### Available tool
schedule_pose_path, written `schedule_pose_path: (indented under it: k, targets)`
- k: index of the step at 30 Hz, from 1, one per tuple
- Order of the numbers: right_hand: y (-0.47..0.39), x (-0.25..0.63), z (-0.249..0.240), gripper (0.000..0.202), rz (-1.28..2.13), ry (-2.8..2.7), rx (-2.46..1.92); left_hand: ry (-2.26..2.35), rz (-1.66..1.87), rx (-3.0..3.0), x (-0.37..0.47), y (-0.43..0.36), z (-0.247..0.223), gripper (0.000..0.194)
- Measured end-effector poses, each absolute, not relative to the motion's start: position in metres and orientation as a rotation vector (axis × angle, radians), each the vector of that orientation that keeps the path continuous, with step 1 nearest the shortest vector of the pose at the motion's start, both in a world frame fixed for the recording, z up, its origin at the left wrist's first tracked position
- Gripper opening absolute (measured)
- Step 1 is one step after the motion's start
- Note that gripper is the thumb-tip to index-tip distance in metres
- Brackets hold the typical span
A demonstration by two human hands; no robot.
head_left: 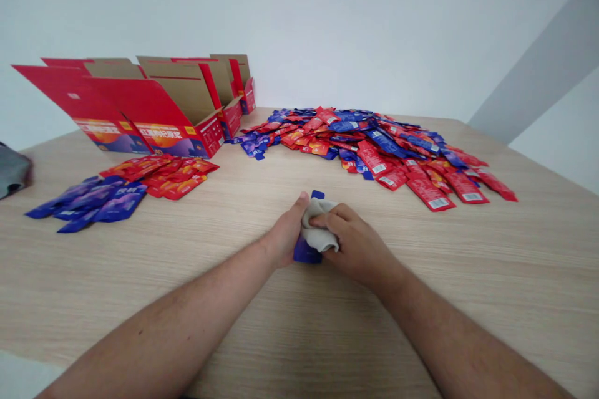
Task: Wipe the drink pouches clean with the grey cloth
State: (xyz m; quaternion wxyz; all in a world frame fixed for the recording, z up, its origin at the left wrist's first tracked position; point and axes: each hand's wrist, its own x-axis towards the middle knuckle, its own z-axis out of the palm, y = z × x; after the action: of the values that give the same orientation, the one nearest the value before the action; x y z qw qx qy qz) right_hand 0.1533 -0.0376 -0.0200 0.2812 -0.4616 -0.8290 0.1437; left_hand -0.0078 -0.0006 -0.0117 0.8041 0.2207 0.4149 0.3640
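A blue sachet (307,254) is held upright just above the wooden table, in front of me. My left hand (289,230) grips it along its left side, thumb pointing up. A pale grey cloth (321,234) is bunched in my right hand (353,240) and presses against the front of the sachet, covering its middle. The sachet's top tab and lower end show above and below the cloth. To the left lie sorted sachets: a fan of blue sachets (100,199) and, beside it, a group of red sachets (173,177).
A large heap of mixed red and blue sachets (355,131) spreads across the back of the table (224,299). Several open red cardboard boxes (154,112) stand at the back left, flaps raised. A grey item (13,169) is cut off at the left edge. A white wall (350,25) rises behind.
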Motion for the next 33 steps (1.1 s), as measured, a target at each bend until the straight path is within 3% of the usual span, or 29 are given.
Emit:
schedule_pose_path:
  k: [33]
  targets:
    - [-0.0361,0.1532,-0.0206,0.044,0.323,-2.110,-1.325,0.886,0.732,0.509,-0.0126,0.0002,-0.0106,0.065]
